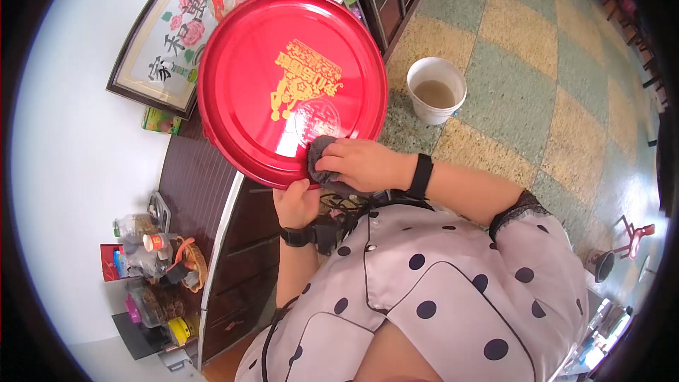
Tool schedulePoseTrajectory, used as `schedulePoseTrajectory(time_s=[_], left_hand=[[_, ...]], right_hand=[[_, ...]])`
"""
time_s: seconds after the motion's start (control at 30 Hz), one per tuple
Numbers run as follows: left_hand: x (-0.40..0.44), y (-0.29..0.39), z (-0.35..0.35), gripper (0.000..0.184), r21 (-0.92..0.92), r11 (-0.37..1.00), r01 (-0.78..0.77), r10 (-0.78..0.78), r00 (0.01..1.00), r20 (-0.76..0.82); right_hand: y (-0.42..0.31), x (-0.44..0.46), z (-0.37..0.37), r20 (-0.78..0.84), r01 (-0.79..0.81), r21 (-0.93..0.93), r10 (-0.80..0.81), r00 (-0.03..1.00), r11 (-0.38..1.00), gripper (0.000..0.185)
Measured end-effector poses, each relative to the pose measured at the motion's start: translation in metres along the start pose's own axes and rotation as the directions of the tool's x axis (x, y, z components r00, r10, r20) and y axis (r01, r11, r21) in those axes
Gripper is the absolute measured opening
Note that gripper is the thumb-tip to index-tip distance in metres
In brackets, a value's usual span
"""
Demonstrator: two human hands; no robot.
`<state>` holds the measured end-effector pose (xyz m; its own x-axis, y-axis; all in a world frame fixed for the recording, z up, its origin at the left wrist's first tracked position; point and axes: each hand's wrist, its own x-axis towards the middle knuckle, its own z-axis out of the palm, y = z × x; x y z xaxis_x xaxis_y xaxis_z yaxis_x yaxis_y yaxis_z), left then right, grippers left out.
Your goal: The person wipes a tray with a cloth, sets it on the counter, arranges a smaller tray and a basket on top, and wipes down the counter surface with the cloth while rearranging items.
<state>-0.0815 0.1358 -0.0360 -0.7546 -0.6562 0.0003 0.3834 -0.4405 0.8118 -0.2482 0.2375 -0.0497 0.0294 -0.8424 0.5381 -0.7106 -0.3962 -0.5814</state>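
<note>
A round red tray [247, 78] with gold lettering and a gold figure is held up in front of me, its shiny face turned my way. My left hand [297, 204] grips the tray's lower rim, thumb on the near side and the other fingers hidden behind it. In my right hand [361, 163] is a bunched dark grey cloth [320, 158], pressed against the tray's lower face near the rim. A white bucket [436, 90] with murky liquid in it stands on the floor beyond the tray.
At left runs a dark cabinet [194, 152] with a pale edge. A framed picture [191, 25] with characters and roses leans behind the tray. Jars, a wicker basket [201, 269] and packets crowd the cabinet's near end. A red stool [636, 235] stands far right on the checkered floor [516, 92].
</note>
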Motion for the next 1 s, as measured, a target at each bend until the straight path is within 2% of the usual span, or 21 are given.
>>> schedulePoseTrajectory(time_s=[0.03, 0.1, 0.13, 0.2, 0.27, 0.37, 0.4, 0.47, 0.5, 0.57, 0.6, 0.67, 0.7, 0.73, 0.8, 0.87, 0.9, 1.0], left_hand=[[0.001, 0.000, 0.001, 0.062, -0.011, 0.999, -0.033, 0.032, 0.999, -0.028], [-0.002, 0.006, 0.006, 0.063, -0.030, 0.999, -0.027, 0.026, 0.999, -0.030], [-0.004, 0.011, 0.009, 0.063, -0.030, 0.999, -0.013, 0.012, 1.000, -0.025], [-0.006, 0.011, 0.012, 0.063, -0.035, 0.999, -0.004, 0.004, 1.000, -0.024], [-0.011, 0.011, 0.010, 0.064, -0.011, 1.000, 0.021, -0.021, 0.999, -0.032], [-0.016, 0.011, 0.007, 0.064, -0.040, 0.996, 0.077, -0.077, 0.997, 0.002], [-0.017, 0.010, 0.004, 0.064, -0.041, 0.997, 0.070, -0.070, 0.998, 0.001], [-0.017, 0.009, -0.001, 0.064, -0.028, 0.994, 0.105, -0.104, 0.994, 0.031], [-0.018, 0.011, -0.001, 0.064, -0.026, 0.995, 0.099, -0.098, 0.995, 0.029], [-0.017, 0.014, 0.002, 0.059, -0.145, 0.970, 0.193, -0.185, 0.981, 0.064], [-0.017, 0.012, 0.001, 0.058, -0.158, 0.968, 0.197, -0.188, 0.980, 0.068], [-0.022, 0.015, 0.003, 0.057, -0.133, 0.970, 0.202, -0.194, 0.978, 0.075], [-0.023, 0.015, 0.004, 0.057, -0.119, 0.972, 0.202, -0.193, 0.978, 0.086], [-0.021, 0.015, 0.001, 0.057, -0.121, 0.973, 0.198, -0.188, 0.978, 0.087], [-0.015, 0.013, -0.006, 0.061, 0.005, 0.975, 0.222, -0.221, 0.967, 0.126], [-0.010, 0.007, -0.005, 0.060, 0.003, 0.978, 0.209, -0.208, 0.971, 0.119], [-0.006, 0.004, -0.004, 0.059, -0.004, 0.981, 0.195, -0.194, 0.974, 0.117], [0.005, -0.002, -0.006, 0.059, -0.026, 0.984, 0.178, -0.176, 0.982, 0.065]], right_hand=[[0.003, -0.001, -0.003, 0.001, 0.000, 0.007, 0.000, 1.000, 1.000, 0.032], [0.014, -0.005, -0.013, 0.079, -0.002, -0.104, 0.010, 0.997, 0.995, 0.029], [0.021, -0.007, -0.024, 0.168, -0.080, -0.198, 0.114, 0.979, 0.977, 0.025], [0.040, -0.010, -0.050, 0.214, -0.163, -0.466, 0.289, 0.933, 0.870, 0.018], [0.066, -0.008, -0.063, 0.153, -0.213, -0.604, 0.374, 0.915, 0.768, 0.015], [0.101, -0.001, -0.076, -0.010, -0.218, -0.734, 0.312, 0.950, 0.644, 0.012], [0.107, 0.007, -0.081, -0.007, -0.212, -0.735, 0.305, 0.952, 0.644, 0.012], [0.116, 0.026, -0.092, -0.216, -0.351, -0.747, 0.292, 0.932, 0.565, 0.011], [0.121, 0.036, -0.099, -0.266, -0.365, -0.739, 0.252, 0.930, 0.567, 0.014], [0.124, 0.061, -0.109, -0.369, -0.371, -0.668, 0.146, 0.918, 0.645, 0.015], [0.122, 0.072, -0.109, -0.370, -0.371, -0.665, 0.146, 0.917, 0.648, 0.015], [0.114, 0.085, -0.101, -0.451, -0.349, -0.510, 0.101, 0.887, 0.786, 0.019], [0.112, 0.090, -0.094, -0.452, -0.349, -0.507, 0.103, 0.886, 0.788, 0.019], [0.110, 0.097, -0.087, -0.435, -0.304, -0.425, 0.102, 0.895, 0.852, 0.024], [0.099, 0.109, -0.075, -0.394, -0.211, -0.305, 0.079, 0.916, 0.929, 0.032], [0.077, 0.110, -0.055, -0.346, -0.130, -0.236, 0.042, 0.937, 0.963, 0.035], [0.068, 0.110, -0.045, -0.290, -0.029, -0.216, -0.036, 0.956, 0.976, 0.037], [0.028, 0.086, -0.012, -0.181, 0.108, -0.029, -0.112, 0.977, 0.994, 0.056]])
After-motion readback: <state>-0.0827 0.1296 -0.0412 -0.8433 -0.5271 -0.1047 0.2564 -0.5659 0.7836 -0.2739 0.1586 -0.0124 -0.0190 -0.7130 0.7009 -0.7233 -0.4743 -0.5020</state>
